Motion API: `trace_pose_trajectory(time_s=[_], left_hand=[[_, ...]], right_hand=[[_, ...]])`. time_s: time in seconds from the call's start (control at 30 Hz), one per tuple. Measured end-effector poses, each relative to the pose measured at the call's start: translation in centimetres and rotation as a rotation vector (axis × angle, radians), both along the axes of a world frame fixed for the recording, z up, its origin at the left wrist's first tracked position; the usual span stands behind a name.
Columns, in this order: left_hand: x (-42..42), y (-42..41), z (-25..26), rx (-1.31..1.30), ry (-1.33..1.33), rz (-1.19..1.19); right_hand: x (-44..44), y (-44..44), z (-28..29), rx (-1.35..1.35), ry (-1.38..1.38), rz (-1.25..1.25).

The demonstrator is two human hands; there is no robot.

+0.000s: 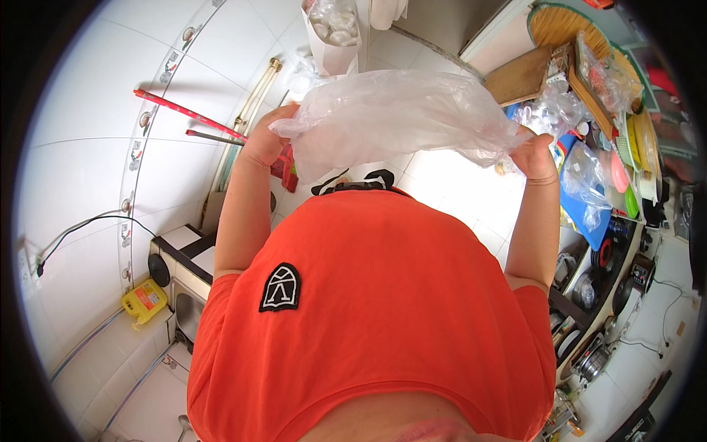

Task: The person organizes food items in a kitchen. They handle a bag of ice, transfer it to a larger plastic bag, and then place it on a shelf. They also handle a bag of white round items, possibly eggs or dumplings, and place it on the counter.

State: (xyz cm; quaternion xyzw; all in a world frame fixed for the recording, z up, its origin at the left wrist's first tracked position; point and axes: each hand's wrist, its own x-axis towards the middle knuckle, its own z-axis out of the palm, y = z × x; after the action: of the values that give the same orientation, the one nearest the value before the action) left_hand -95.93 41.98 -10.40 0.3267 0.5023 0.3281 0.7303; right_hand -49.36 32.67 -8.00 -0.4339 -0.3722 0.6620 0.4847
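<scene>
A large translucent plastic bag (397,116) is stretched out sideways in front of my orange shirt. My left hand (268,138) grips a bunched corner of it at the left end. At the other end, my right hand (534,154) pinches the gathered film, thumb pointing up. The bag sags in soft creases between the two hands and looks limp; whether anything is inside cannot be made out. Most of my left fingertips are hidden behind the plastic.
Beyond the bag stands a white paper bag (331,58) stuffed with plastic bags. Red-handled poles (188,113) lean at the tiled left wall, above a yellow jug (144,301). Wooden boards (519,74), a blue sheet (588,204) and shelves of pans crowd the right.
</scene>
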Motion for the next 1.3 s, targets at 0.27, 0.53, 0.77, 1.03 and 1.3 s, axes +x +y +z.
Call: trace_pose_trajectory(time_s=[0.27, 0.53, 0.77, 1.03, 1.3], left_hand=[[1.7, -0.3, -0.5, 0.425, 0.132, 0.080], [1.1, 0.5, -1.2, 0.358, 0.387, 0.231], [2.2, -1.1, -1.1, 0.501, 0.277, 0.450], [-2.1, -6.6, 1.9, 0.573, 0.003, 0.364], [-4.6, -11.6, 2.7, 0.048, -0.020, -0.188]], right_hand=[[-2.0, 1.2, -0.1, 0.037, -0.877, 0.105], [-1.8, 2.3, -0.3, 0.463, -1.019, -0.076], [-4.9, -0.3, -1.4, 0.336, -0.605, -0.476], [-9.6, -7.7, 2.6, 0.067, -0.612, 0.227], [-6.7, -8.4, 2.3, 0.000, -0.419, 0.421]])
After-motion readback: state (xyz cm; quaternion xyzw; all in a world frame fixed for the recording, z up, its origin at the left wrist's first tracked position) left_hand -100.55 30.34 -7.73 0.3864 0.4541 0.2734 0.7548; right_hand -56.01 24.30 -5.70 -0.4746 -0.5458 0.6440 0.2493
